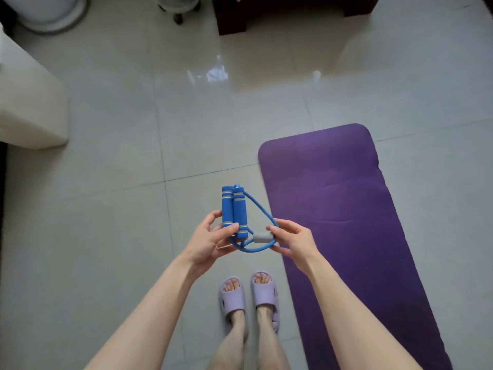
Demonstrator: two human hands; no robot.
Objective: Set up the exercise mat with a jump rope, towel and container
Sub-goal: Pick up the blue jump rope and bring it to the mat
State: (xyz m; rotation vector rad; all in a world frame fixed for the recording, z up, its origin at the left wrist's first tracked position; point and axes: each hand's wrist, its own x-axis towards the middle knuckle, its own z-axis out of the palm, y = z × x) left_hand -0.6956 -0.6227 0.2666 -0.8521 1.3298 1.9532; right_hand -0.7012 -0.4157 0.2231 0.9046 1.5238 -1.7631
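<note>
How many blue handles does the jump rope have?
2. The left handle and the right handle stand side by side, gripped low by the left hand. The right hand pinches the grey sleeve.

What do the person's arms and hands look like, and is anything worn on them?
Both arms are bare as far as the picture shows: no sleeve covers the left forearm or the right forearm. The left hand and the right hand have no gloves. No watch, bracelet or ring is visible on either wrist or on any finger.
</note>
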